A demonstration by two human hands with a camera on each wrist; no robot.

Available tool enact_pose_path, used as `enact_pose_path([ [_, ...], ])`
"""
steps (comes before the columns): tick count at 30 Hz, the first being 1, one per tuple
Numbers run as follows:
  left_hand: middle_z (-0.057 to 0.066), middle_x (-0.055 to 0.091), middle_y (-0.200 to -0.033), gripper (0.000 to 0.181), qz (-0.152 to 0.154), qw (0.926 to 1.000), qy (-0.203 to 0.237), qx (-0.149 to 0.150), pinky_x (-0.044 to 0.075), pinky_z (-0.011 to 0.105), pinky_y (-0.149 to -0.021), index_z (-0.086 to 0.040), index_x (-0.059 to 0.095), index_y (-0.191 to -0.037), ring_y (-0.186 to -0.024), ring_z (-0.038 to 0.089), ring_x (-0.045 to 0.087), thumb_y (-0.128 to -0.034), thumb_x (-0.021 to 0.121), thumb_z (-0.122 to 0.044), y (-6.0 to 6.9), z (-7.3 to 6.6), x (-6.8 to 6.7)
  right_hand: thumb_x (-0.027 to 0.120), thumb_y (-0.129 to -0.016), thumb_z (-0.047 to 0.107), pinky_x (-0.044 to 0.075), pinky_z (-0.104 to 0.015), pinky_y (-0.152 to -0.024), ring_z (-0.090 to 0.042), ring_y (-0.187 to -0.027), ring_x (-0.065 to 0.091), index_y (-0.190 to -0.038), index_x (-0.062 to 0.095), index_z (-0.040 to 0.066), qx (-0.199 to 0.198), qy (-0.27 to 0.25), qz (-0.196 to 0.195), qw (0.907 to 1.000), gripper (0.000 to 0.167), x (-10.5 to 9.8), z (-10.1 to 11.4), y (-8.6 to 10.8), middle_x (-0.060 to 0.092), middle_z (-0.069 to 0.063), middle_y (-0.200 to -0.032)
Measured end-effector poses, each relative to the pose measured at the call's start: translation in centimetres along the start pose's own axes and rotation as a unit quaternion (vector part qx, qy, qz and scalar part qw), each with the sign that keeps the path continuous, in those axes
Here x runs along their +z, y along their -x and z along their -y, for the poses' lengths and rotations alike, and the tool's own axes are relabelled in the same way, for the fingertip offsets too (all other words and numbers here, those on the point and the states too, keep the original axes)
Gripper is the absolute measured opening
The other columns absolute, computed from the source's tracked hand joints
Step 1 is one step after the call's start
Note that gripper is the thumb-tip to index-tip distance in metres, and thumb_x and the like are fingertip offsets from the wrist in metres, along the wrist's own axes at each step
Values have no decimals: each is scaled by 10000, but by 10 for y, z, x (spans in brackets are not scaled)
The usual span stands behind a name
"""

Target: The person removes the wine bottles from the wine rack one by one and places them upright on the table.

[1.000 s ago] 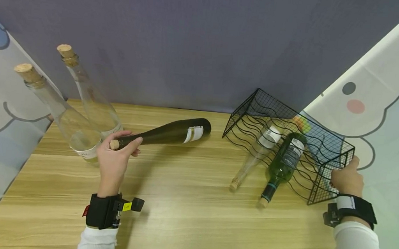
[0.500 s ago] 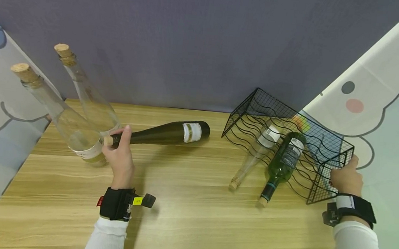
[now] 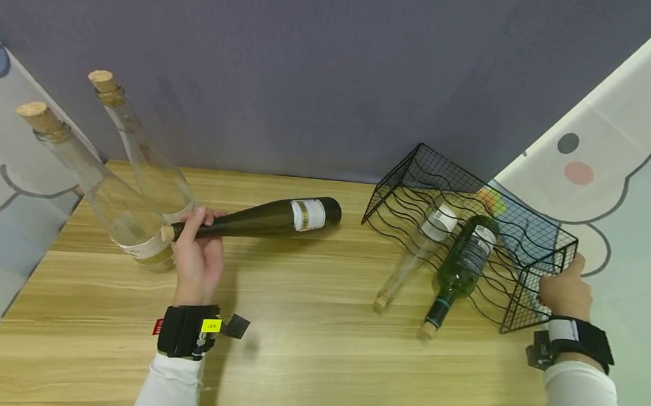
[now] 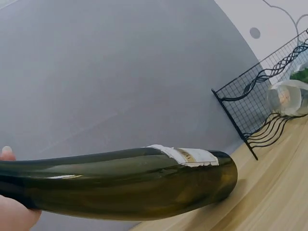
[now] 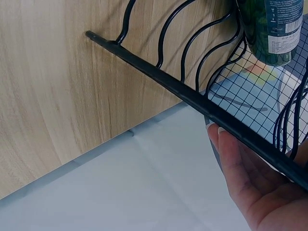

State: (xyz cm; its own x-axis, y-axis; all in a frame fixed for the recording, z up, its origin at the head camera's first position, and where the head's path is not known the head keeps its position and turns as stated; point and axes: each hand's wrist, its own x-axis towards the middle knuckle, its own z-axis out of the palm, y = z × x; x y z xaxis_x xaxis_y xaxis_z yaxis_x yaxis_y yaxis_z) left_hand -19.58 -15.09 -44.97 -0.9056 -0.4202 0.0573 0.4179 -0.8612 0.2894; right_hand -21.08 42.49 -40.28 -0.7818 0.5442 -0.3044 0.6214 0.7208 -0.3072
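Observation:
My left hand (image 3: 197, 260) holds a dark bottle (image 3: 258, 219) by its neck, fingers round it, the cork pointing left and the labelled base right. In the left wrist view that bottle (image 4: 115, 185) lies sideways, thumb and a fingertip at its neck. At the right, my right hand (image 3: 568, 291) grips the end of a black wire rack (image 3: 542, 271); the right wrist view shows the fingers (image 5: 231, 154) against the frame's bar (image 5: 192, 98). Inside the rack lie a clear corked bottle (image 3: 411, 261) and a green bottle (image 3: 466, 259), corks toward the front.
Two tall clear bottles, one nearer (image 3: 124, 212) and one behind (image 3: 153, 167), stand corked on the wooden table (image 3: 313, 355) at the left, close to my left hand. A grey wall (image 3: 290, 73) rises behind the table.
My left hand has shifted its hold along the neck and turned. The dark bottle has rolled so its label faces differently, and its cork sits farther left. My right hand and the rack stay still.

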Motion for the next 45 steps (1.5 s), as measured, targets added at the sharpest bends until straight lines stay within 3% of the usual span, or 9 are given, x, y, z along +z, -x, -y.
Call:
enact_pose_path([
  [8, 114, 520, -688, 262, 58, 9997, 15, -241, 420, 380, -953, -40, 451, -737, -766, 292, 521, -975, 510, 50, 0, -5, 3, 337, -961, 145, 462, -623, -762, -658, -1069, 444, -1493, -254, 10, 28, -12, 15, 10000, 807, 0, 2, 2, 355, -563, -1231],
  [12, 115, 581, -738, 237, 710, 9971, -239, -116, 449, 376, -960, -18, 510, -780, -807, 285, 580, -924, 501, 170, 1, -6, 2, 337, -960, 142, 465, -616, -757, -654, -1059, 453, -1491, -258, 7, 25, 10, 24, 10000, 809, -1, 2, 2, 361, -563, -1224],
  [15, 120, 621, -805, 280, 1282, 9900, -574, 86, 447, 380, -985, 3, 521, -841, -868, 285, 613, -876, 451, 271, 2, -5, 0, 336, -964, 144, 461, -627, -782, -656, -1073, 444, -1489, -263, 4, 39, 18, 39, 10000, 808, -1, 3, 3, 350, -566, -1234],
  [17, 115, 633, -850, 302, 1463, 9859, -802, 163, 432, 367, -1011, -5, 510, -885, -919, 274, 617, -876, 428, 286, 3, -5, 0, 336, -965, 146, 461, -629, -793, -657, -1084, 439, -1489, -261, 3, 59, 22, 38, 10000, 807, -1, 3, 3, 347, -567, -1239],
  [19, 131, 642, -917, 285, 1448, 9851, -909, 172, 418, 366, -1027, -4, 495, -926, -982, 284, 618, -888, 432, 271, 4, -4, 0, 336, -965, 148, 462, -629, -792, -658, -1088, 438, -1490, -258, 4, 74, 26, 29, 10000, 806, -1, 3, 3, 347, -567, -1241],
  [23, 113, 689, -1037, 231, 1100, 9816, -1554, 134, 416, 392, -1014, -69, 485, -974, -1128, 293, 595, -933, 507, 158, 6, -6, 1, 335, -962, 148, 464, -626, -783, -659, -1085, 440, -1491, -256, 6, 81, 23, 27, 10000, 806, -2, 3, 3, 343, -568, -1244],
  [27, 127, 697, -1056, 213, 933, 9813, -1681, 78, 442, 474, -997, -69, 481, -979, -1178, 332, 571, -935, 525, 134, 6, -7, 1, 336, -962, 144, 459, -630, -785, -660, -1086, 434, -1491, -263, 15, 79, -11, 42, 10000, 809, -2, 2, 2, 334, -567, -1253],
  [38, 145, 599, -1017, 244, 1150, 9778, -1636, 621, 570, 399, -905, -43, 476, -1002, -1102, 301, 644, -909, 532, 175, 13, 0, 6, 335, -964, 143, 468, -615, -751, -658, -1072, 450, -1497, -255, 24, 132, -5, -14, 9999, 804, 0, 2, 1, 350, -564, -1244],
  [45, 146, 625, -1008, 275, 1415, 9623, -1980, 1214, 519, 398, -1001, -43, 472, -1000, -1084, 302, 653, -892, 532, 203, 14, 1, 8, 340, -957, 136, 471, -577, -693, -649, -1046, 468, -1496, -250, 12, 95, 13, -26, 10000, 809, 1, 2, 1, 369, -560, -1223],
])
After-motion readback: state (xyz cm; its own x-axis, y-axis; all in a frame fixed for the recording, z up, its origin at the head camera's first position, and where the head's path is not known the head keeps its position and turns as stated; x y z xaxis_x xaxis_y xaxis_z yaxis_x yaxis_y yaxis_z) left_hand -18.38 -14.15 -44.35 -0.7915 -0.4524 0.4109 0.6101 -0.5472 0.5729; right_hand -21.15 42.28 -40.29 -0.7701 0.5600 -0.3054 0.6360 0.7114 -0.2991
